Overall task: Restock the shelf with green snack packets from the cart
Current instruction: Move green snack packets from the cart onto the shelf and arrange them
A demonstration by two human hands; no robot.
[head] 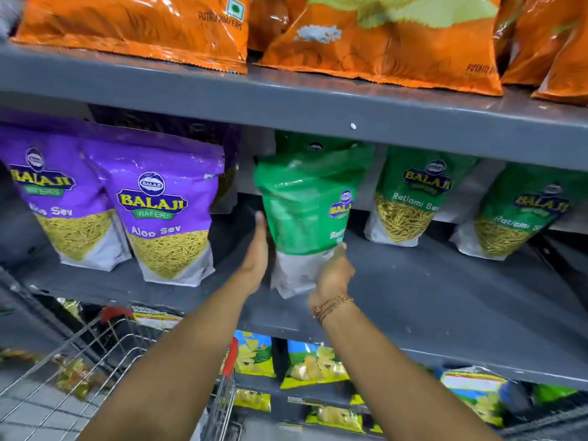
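One green Ratlami Sev packet point(305, 198) is at the grey shelf point(445, 297). Left hand point(256, 259) presses it flat-fingered; right hand point(334, 275) clasps its base.

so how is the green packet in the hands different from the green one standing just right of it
The held packet is between the left hand and right hand; the standing packet is untouched. The held packet leans with its front turned aside; the standing packet is upright, facing out. Both are green with a white base.
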